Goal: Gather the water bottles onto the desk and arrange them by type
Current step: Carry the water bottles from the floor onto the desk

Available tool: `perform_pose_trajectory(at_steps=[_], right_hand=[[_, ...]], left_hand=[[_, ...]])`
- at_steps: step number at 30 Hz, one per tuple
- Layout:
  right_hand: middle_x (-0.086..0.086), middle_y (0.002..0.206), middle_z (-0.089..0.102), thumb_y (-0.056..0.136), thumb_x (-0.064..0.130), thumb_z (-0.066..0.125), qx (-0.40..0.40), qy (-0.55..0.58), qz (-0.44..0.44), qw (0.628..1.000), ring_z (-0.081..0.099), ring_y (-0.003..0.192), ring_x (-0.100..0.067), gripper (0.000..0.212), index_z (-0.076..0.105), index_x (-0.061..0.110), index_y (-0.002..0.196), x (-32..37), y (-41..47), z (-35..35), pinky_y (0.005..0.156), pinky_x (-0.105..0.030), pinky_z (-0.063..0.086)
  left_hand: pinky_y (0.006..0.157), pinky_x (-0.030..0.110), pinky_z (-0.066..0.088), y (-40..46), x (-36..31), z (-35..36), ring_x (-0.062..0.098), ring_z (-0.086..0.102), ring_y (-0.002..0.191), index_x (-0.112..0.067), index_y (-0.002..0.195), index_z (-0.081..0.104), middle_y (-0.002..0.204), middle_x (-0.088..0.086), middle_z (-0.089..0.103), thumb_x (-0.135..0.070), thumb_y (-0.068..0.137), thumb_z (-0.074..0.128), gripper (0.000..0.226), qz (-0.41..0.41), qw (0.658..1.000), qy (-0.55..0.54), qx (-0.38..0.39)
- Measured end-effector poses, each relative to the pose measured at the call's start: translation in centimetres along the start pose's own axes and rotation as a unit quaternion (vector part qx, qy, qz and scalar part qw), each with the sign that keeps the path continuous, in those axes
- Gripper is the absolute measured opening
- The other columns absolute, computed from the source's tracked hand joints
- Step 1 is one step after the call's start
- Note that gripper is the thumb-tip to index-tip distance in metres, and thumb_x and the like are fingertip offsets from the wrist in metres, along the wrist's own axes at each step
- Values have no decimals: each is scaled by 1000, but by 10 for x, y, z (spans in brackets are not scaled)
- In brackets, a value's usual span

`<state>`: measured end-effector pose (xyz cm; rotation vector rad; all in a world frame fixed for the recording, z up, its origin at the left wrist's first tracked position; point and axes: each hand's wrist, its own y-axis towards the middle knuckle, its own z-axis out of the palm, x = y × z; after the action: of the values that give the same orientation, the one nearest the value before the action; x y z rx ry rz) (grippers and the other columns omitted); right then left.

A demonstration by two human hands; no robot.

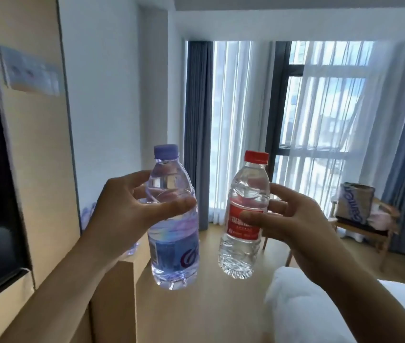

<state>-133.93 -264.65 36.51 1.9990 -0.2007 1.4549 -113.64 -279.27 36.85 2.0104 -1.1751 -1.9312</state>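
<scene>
Two bottles carried toward the desk

Left hand [124,206] grasps the purple-capped bottle [171,219], right hand [293,219] the red-capped bottle [246,214] at its 3 o'clock; set them upright, apart by type.

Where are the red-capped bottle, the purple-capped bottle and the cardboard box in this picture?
red-capped bottle [243,226]: head view, on its red label.
purple-capped bottle [174,253]: head view, on its lower body, below the thumb.
cardboard box [353,205]: head view, on its printed front side, on the chair.

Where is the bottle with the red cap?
The red-capped water bottle is held up in the right hand, right of the purple-capped water bottle in the left hand.
</scene>
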Motion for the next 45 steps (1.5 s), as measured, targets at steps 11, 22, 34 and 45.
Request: perform_pose_trajectory(at_steps=[11,22,34,45], right_hand=[[6,96,77,52,33,84,24,27,-39,999,74,88,-13,59,64,31,108,-106,261,-28,61,-15,56],[6,96,77,54,35,86,61,34,-46,997,74,88,-13,55,66,31,106,-243,524,-78,61,-13,54],[-1,97,77,58,25,86,133,77,-26,988,75,89,-18,65,64,21,119,-376,773,-59,84,-39,56],[-3,98,77,57,26,88,187,129,-19,974,74,92,-21,66,65,20,118,-483,1022,16,77,-31,57]], left_hand=[[89,49,58,246,121,70,22,73,97,-23,122,68,111,2,75,-46,57,83,71,27,999,24,3],[65,18,58,463,261,174,6,73,85,-34,103,70,93,-16,76,-57,52,74,56,17,998,66,-9],[70,22,60,659,416,229,9,74,88,-32,111,71,96,-13,77,-55,53,79,63,-35,994,82,-68],[64,16,54,852,567,206,7,73,84,-29,101,74,88,-12,77,-55,53,80,55,-46,983,134,-114]])
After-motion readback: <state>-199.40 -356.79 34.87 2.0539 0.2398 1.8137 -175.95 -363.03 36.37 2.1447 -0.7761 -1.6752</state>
